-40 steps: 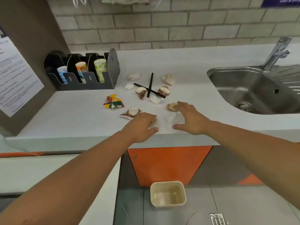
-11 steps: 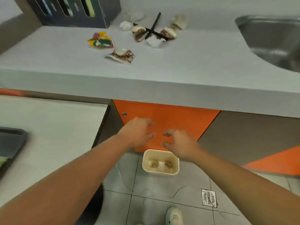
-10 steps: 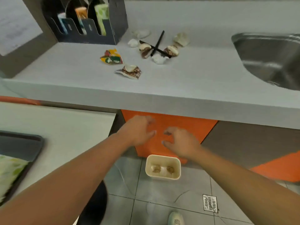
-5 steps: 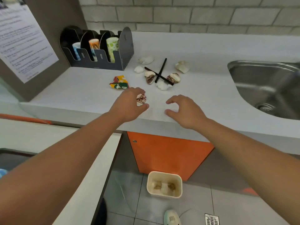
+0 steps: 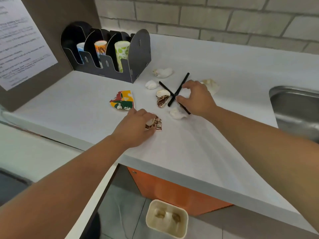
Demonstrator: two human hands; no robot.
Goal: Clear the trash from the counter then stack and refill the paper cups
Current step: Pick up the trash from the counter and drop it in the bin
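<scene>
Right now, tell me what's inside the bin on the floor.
The cream bin holds two brownish crumpled pieces and something pale between them. Anything beneath those is hidden.

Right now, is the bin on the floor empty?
No, the bin under the counter already holds crumpled trash pieces.

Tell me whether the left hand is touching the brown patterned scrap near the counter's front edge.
Touching. The head view shows the left hand lying over the brown patterned scrap, its fingers covering the scrap's left part with no gap visible.
</scene>
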